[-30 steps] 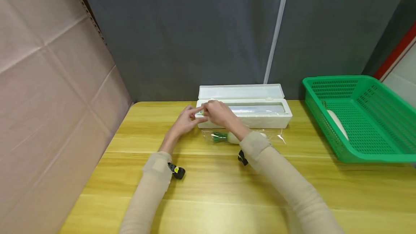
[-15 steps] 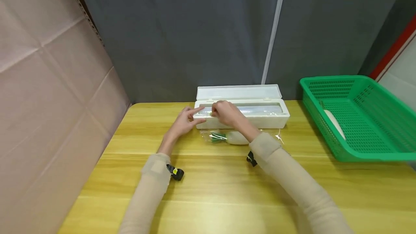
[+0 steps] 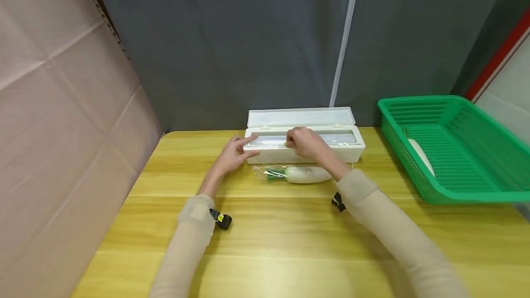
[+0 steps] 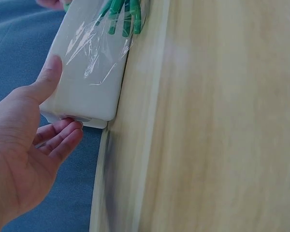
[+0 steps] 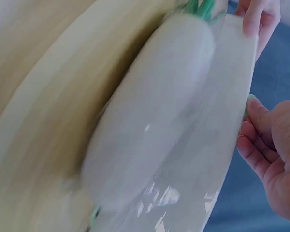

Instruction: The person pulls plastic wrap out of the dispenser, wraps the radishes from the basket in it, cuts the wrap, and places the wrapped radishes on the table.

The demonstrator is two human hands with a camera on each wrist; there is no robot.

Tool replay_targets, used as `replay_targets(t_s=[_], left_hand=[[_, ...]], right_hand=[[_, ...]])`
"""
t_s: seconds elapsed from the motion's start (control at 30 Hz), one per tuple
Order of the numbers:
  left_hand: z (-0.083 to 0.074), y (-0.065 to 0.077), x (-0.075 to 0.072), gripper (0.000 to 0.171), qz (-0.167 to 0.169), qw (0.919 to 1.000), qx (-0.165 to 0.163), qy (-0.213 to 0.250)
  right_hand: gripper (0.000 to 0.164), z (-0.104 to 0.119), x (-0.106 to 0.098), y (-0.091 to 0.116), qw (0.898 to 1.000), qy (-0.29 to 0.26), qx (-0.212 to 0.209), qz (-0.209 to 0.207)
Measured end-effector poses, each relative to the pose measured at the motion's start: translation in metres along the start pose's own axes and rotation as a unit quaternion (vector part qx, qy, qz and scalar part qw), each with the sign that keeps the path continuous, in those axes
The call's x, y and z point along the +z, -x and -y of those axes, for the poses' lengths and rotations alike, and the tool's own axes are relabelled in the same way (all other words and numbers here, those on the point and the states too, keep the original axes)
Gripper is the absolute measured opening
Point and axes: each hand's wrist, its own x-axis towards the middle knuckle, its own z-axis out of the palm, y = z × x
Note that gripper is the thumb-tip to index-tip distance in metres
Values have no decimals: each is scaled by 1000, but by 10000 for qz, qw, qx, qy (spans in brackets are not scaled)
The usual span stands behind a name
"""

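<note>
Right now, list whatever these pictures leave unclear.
Green basket: right end cut off by the picture's edge, head view.
Radish outside it: right tip behind the right arm, head view; blurred, right wrist view.
Green piece: mostly covered by the right hand, head view.

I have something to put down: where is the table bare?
Table: bare before the film-covered radish, between the sleeves; left of the left hand; and, narrower, between the white box and green basket. Crowded around the box: left hand, right hand and film-covered radish.
</note>
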Motion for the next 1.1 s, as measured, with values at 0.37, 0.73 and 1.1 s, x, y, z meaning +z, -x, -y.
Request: replay_targets(t_s=[0.37, 0.73, 1.1], left_hand=[[3, 2, -1, 60, 34, 10000, 34, -68], [1, 1, -1, 59, -26, 9999, 74, -71], [1, 1, -1, 61, 3, 10000, 62, -35]], right_hand=[[9, -19, -8, 22, 9997, 39, 18, -238], [9, -32, -16, 34, 9992, 163, -133, -335], [10, -58, -29, 59, 9986, 296, 144, -405]])
